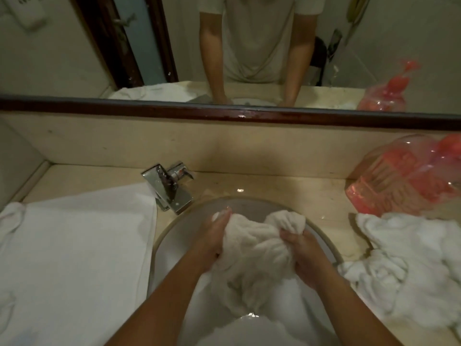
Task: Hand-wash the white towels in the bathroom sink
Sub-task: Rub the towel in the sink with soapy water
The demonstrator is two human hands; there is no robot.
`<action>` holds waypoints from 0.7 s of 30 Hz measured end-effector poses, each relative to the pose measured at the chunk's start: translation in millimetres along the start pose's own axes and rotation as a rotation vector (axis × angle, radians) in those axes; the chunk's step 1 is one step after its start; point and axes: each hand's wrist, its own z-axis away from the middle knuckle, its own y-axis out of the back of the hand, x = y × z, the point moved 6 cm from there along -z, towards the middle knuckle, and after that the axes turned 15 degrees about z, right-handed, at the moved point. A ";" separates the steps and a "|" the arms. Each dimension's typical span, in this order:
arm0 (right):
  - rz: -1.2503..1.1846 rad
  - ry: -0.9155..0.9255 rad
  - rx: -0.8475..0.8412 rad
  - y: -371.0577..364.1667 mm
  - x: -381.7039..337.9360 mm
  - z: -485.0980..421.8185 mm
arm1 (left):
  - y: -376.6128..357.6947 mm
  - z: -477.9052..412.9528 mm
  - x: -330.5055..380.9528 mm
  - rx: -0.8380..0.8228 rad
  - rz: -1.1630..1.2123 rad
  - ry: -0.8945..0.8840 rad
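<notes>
A wet, bunched white towel hangs over the round white sink between both hands. My left hand clasps its left side, fingers stretched along the cloth with soap foam on the fingertips. My right hand grips a twisted bunch of the towel on its right side. The towel's lower end trails down into the basin. A flat white towel lies on the counter to the left, and a crumpled white towel lies on the counter to the right.
A chrome tap stands at the sink's back left. A pink plastic bag sits at the back right of the beige counter. A dark-framed mirror runs along the wall behind.
</notes>
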 end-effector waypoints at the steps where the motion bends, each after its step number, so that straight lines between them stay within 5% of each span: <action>1: -0.027 0.038 0.050 -6.6 -8.5 0.2 | -5.7 2.5 -0.3 -0.002 0.015 -0.024; 7: 0.045 0.166 0.059 -93.0 -38.1 45.3 | -53.2 24.8 30.8 0.121 -0.105 -0.257; 14: 0.077 0.135 0.240 -67.3 -49.6 24.8 | -72.2 32.4 28.4 0.088 -0.240 -0.348; 17: 0.134 0.213 0.118 -82.4 -39.4 52.9 | -68.5 17.1 42.9 0.125 -0.220 -0.301; 21: 0.178 0.143 0.216 -60.8 -41.9 18.9 | -77.5 29.5 19.9 0.043 -0.220 -0.214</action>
